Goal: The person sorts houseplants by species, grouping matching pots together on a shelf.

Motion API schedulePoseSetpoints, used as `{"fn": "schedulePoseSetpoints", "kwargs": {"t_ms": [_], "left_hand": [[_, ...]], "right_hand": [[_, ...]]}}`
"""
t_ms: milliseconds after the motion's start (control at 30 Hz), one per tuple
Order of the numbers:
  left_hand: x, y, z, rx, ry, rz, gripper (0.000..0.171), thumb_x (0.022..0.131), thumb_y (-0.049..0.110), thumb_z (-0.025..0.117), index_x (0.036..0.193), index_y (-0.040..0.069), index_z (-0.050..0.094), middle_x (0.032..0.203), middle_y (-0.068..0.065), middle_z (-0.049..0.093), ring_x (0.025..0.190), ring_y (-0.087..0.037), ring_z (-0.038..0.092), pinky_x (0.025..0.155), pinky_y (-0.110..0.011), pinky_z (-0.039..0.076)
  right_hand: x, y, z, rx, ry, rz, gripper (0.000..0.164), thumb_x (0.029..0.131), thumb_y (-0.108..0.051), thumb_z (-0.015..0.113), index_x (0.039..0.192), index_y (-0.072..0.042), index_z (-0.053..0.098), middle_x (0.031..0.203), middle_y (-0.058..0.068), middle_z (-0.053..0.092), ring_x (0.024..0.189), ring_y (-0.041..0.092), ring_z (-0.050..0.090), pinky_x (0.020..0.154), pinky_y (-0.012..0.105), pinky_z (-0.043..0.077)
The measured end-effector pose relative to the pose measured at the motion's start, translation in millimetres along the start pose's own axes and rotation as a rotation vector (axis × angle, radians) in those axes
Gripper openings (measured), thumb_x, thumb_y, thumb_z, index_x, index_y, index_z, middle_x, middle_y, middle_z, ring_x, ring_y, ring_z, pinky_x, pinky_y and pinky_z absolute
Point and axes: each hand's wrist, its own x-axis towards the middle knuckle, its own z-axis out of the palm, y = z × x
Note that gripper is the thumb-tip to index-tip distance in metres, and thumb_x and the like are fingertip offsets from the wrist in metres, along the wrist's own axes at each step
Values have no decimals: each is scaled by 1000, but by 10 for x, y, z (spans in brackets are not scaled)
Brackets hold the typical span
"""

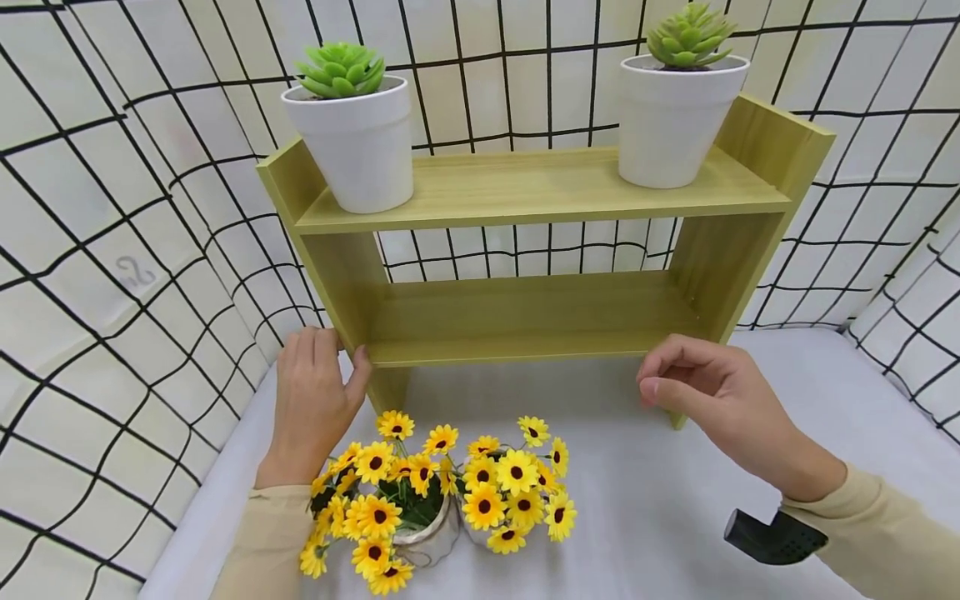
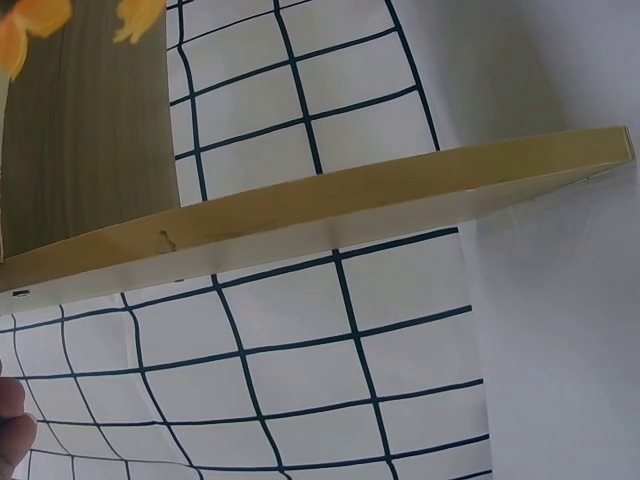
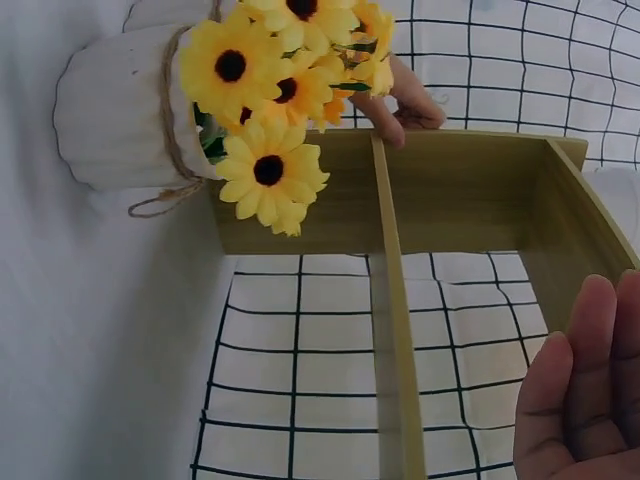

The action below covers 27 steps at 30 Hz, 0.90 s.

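A light wooden two-tier shelf [image 1: 525, 321] stands at the back. My left hand [image 1: 311, 400] is at its left side panel, its thumb on the front edge near the lower board and its fingers along the outer side. In the left wrist view only a few fingertips [image 2: 12, 428] show, apart from the panel [image 2: 330, 205]. Loosely bent and holding nothing, my right hand [image 1: 712, 400] is close in front of the lower board's right end. The right wrist view shows its fingers [image 3: 590, 390] beside the shelf [image 3: 395, 300].
Two white pots with green succulents, one at left [image 1: 356, 146] and one at right [image 1: 667, 125], stand on the top board. Yellow flowers in a cloth-wrapped pot [image 1: 431, 533] and a second bunch of flowers [image 1: 517, 492] sit in front. Gridded white cloth [image 1: 120, 250] surrounds the table.
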Motion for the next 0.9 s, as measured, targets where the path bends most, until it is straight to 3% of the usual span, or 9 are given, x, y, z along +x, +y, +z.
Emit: {"fn": "schedulePoseSetpoints", "kwargs": {"t_ms": [300,567,900], "left_hand": [[-3,10,25,-4,29,-9,24,95,15,61,101,-7,53,88,-20,49,85,-35,43,76,-44,31],[-6,-7,14,5,9,0,26,98,19,57,101,-6,53,89,-20,50,84,-35,43,76,-43,32],[5,-4,20,-10,30,14,23,97,15,60,99,-7,51,88,-21,48,82,-36,41,75,-43,29]], "right_hand": [[-92,258,179,28,10,-58,24,93,14,60,103,-7,68,93,-6,68,81,11,66,77,21,57],[-130,453,294,17,28,14,23,93,11,62,102,-9,66,91,-7,67,81,12,67,77,24,57],[-143,673,450,67,63,23,22,93,10,63,103,-10,67,93,-9,68,82,9,66,76,23,58]]}}
